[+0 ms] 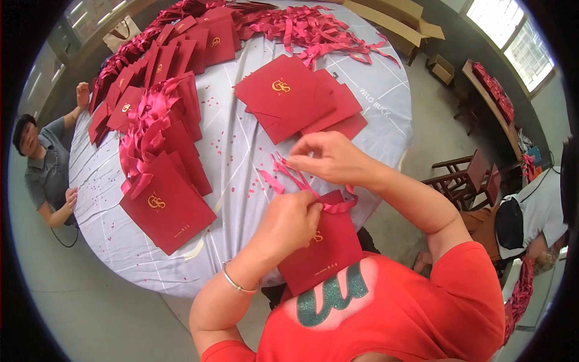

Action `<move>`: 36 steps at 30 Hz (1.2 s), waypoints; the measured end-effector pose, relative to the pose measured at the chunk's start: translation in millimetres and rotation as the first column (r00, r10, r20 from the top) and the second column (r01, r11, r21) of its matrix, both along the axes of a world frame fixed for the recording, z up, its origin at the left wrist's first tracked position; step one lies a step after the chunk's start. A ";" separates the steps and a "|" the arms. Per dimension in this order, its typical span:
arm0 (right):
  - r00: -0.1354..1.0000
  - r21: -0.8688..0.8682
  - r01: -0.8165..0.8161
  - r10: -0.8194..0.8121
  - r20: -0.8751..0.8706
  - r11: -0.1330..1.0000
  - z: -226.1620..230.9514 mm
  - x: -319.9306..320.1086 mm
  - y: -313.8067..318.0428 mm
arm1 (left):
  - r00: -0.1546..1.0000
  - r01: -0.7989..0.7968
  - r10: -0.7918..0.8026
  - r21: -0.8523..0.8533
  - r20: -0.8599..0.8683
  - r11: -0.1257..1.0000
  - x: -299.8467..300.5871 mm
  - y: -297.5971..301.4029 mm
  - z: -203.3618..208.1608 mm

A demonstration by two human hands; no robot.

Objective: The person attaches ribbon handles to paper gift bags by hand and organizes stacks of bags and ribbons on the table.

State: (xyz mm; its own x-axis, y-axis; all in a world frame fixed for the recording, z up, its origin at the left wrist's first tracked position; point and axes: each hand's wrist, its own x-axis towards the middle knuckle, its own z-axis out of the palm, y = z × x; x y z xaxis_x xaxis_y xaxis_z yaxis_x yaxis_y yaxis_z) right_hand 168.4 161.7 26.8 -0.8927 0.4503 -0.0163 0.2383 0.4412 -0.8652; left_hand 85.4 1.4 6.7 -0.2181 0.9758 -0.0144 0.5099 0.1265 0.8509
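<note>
A red paper gift bag with gold print leans against my body at the table's near edge. My left hand, with a silver bangle on its wrist, pinches the pink ribbon at the bag's top edge. Just beyond it, my right hand has thumb and index finger together on the ribbon's upper part, its loose ends poking past the fingertips. A loop of the same ribbon curls to the right along the bag's top. My left fingers partly cover the bag's gold emblem.
Flat red bags lie beyond my hands; ribboned bags overlap at left. Loose pink ribbons heap at the far side of the cloth-covered round table. A person stands at left. Wooden chairs and an open carton stand beyond the table.
</note>
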 end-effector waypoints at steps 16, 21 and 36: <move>0.960 0.499 -0.270 0.273 0.069 0.823 20.2 102.8 -3.5 | 0.961 -0.079 0.128 -0.198 0.244 0.977 4.3 4.9 12.3; 0.945 -0.105 -0.318 0.324 0.043 0.942 47.5 113.2 1.0 | 0.954 -0.204 0.228 -0.134 0.194 0.970 2.4 7.1 8.0; 0.852 -0.597 -0.343 -0.028 -0.523 0.725 28.4 100.8 3.2 | 0.967 -0.173 0.198 -0.156 0.158 0.972 -12.0 5.1 7.7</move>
State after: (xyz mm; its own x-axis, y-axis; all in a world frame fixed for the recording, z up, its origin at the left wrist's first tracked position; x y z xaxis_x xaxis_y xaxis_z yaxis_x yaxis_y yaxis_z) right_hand 269.2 165.0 55.1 -0.9213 0.3402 0.1882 -0.2908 -0.2817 -0.9144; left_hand 73.4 6.6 14.4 -0.3776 0.9040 -0.2006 0.3148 0.3291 0.8903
